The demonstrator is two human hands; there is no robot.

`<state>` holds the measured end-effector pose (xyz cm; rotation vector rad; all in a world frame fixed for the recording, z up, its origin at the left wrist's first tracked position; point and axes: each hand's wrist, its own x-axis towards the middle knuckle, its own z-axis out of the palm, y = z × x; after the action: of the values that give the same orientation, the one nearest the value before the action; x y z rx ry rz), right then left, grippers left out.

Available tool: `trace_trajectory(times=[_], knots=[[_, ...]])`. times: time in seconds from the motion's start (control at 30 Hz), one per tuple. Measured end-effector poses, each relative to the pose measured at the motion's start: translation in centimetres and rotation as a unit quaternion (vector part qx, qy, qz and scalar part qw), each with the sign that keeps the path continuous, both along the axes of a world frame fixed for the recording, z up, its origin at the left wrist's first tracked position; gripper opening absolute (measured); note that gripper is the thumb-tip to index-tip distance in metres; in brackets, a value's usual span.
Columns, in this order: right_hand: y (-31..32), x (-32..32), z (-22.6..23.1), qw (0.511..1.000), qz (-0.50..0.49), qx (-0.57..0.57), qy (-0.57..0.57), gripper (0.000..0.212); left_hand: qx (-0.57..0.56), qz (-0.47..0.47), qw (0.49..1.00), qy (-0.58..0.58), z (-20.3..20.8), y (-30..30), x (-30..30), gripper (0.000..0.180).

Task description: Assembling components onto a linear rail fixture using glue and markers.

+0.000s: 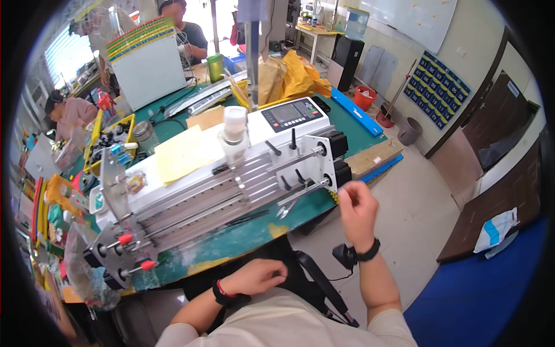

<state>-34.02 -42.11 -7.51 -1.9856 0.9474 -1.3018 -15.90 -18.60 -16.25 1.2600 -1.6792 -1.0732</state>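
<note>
"Where do your hands stand at this moment?"

"Your right hand [357, 209] is up in the air just beside the lower black motor [342, 173] at the right end of the machine [193, 211]. Its fingers curl in toward the thumb; whether they pinch something small, I can't tell. Your left hand [254, 276] hangs loosely curled in front of you, below the bench [312, 207] edge, with no object showing in it. Whether its fingertips meet is hidden."

"And the machine itself?"

"It lies slantwise along the bench before you, its rails in place between the end plates. A clear bottle [234, 147] with a white cap stands upright near its middle, and neither of your hands is on it."

"How far along would you say you are?"

"The frame looks put together: the right end plate [319, 159] carries its motors, and black handles [293, 139] stand up beside it. I'd judge that you are between handlings. What is left is harder to judge: the control panel [292, 114] is too small to read, and you can't see from here whether anything grips the bottle."
</note>
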Motion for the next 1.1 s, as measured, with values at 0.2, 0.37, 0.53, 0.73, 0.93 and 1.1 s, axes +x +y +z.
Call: trace_trajectory(times=[0.2, 0.37, 0.53, 0.73, 0.93, 1.1], knots=[[-2.0, 10.4, 4.9, 0.970, 0.018, -0.063, 0.235, 0.064, 0.120, 0.128, 0.977, 0.124, -9.2, 9.5, 4.1, 0.009], [-4.7, 10.0, 2.9, 0.981, 0.091, 0.109, 0.132, 0.036, 0.068, 0.137, 0.984, 0.090, -14.2, 10.3, 5.2, 0.019], [-4.9, 10.5, 3.0, 0.956, 0.074, 0.280, 0.054, 0.027, 0.083, 0.182, 0.980, 0.019, -13.0, 11.4, 5.7, 0.018], [-4.2, 12.0, 6.6, 0.946, 0.069, 0.253, 0.191, 0.025, 0.053, 0.181, 0.981, 0.048, -14.2, 11.1, 5.8, 0.018], [-5.4, 10.9, 5.5, 0.914, 0.054, 0.392, 0.094, 0.021, 0.041, 0.193, 0.979, 0.048, -15.2, 11.4, 5.9, 0.017], [-6.0, 10.8, 3.1, 0.901, 0.041, 0.433, 0.001, 0.020, 0.053, 0.203, 0.977, 0.041, -14.9, 11.5, 5.9, 0.016]])
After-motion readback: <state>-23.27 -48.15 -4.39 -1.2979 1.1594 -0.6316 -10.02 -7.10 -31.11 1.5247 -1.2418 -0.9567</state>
